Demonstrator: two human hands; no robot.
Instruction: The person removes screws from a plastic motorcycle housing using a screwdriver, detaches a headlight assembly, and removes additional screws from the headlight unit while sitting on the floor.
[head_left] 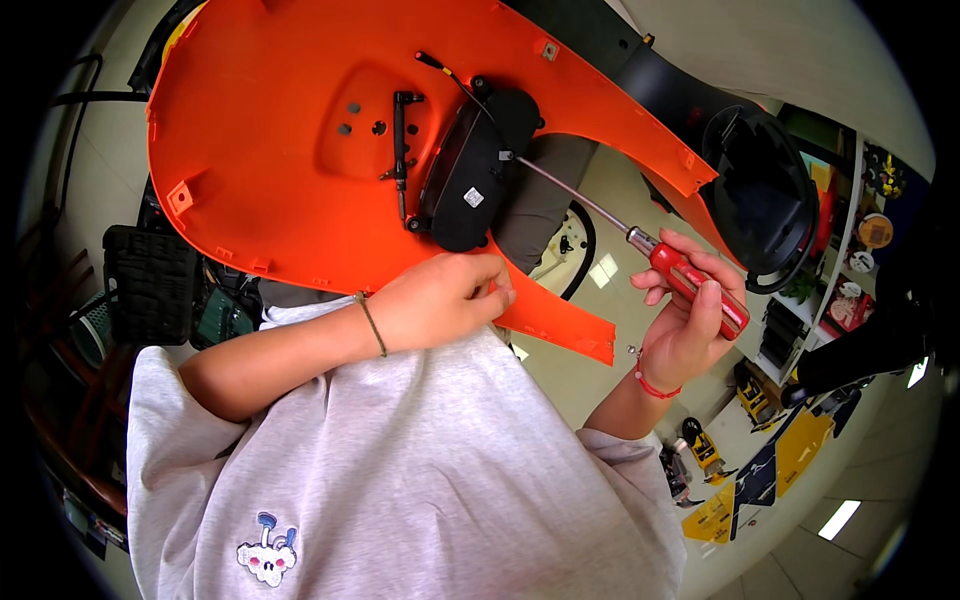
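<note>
My right hand (690,310) is wrapped round the red handle of a screwdriver (655,250). Its long shaft points up and left, with the tip at a small grey piece on the cable of a black oblong unit (480,165). That unit, with a square code label, sits against the inner side of a large orange plastic panel (260,130). My left hand (445,300) lies at the panel's near edge, just below the unit. Its fingers are curled in, and whatever they hold, if anything, is hidden.
A slim black rod-like part (401,150) is fixed to the panel left of the unit. An open black tool case (150,285) stands at left. On the right are a round black housing (760,190), shelves (845,240) and yellow-black parts (705,450) on a white surface.
</note>
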